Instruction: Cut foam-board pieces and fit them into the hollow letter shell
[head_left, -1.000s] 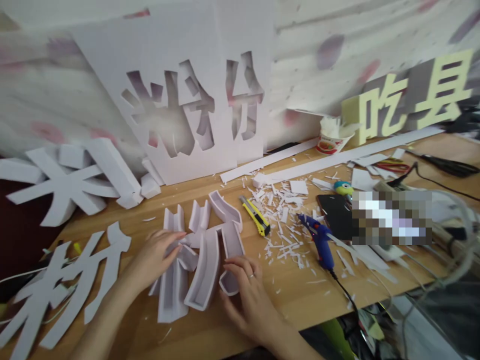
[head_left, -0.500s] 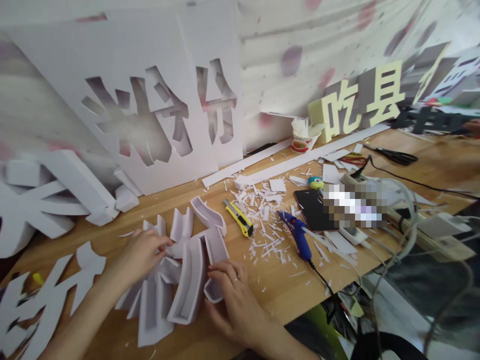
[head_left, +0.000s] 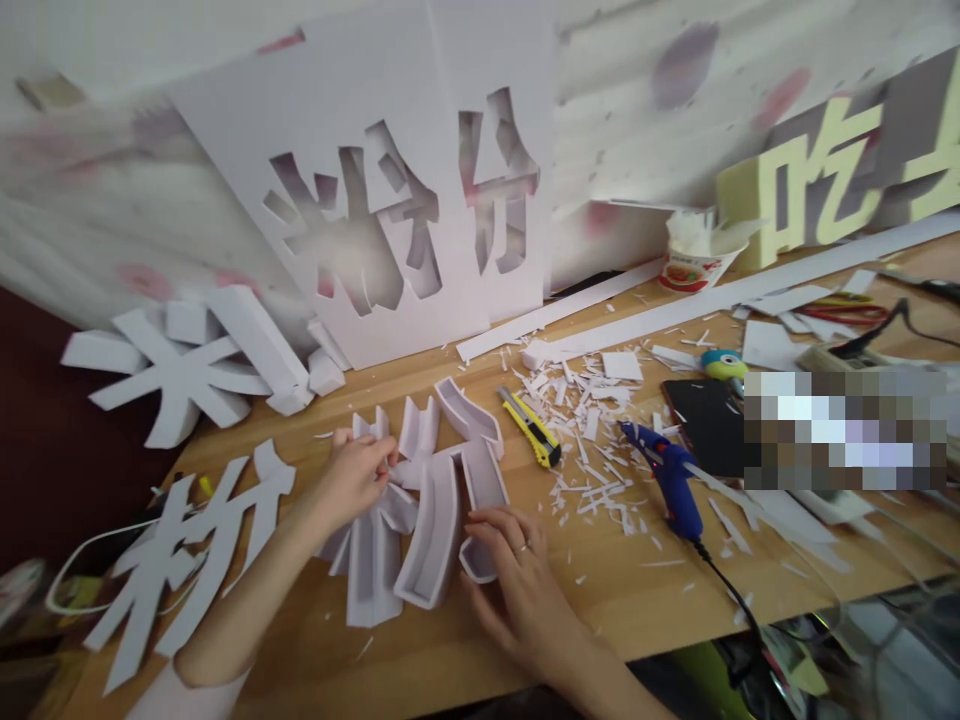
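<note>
A white foam character with raised walls (head_left: 429,535) lies on the wooden table, its hollow side up. My left hand (head_left: 361,472) is at its upper left, fingers bent together at a wall; what they pinch is too small to make out. My right hand (head_left: 517,580) rests at the character's lower right, fingers curved and apart over the end of a stroke. A yellow cutter (head_left: 531,428) lies right of the character. Further right is a blue glue gun (head_left: 667,480) with its cord running toward the table's front edge.
Foam scraps (head_left: 592,410) spread beside the cutter. A flat white character (head_left: 176,560) and a thick one (head_left: 187,365) are at the left. A cut-out board (head_left: 495,290) leans on the wall. A paper cup (head_left: 694,270) and a black phone (head_left: 705,425) are at the right.
The view has swung left, so everything appears further right and more of the left side shows. Both hands keep nearly the same places on the foam character.
</note>
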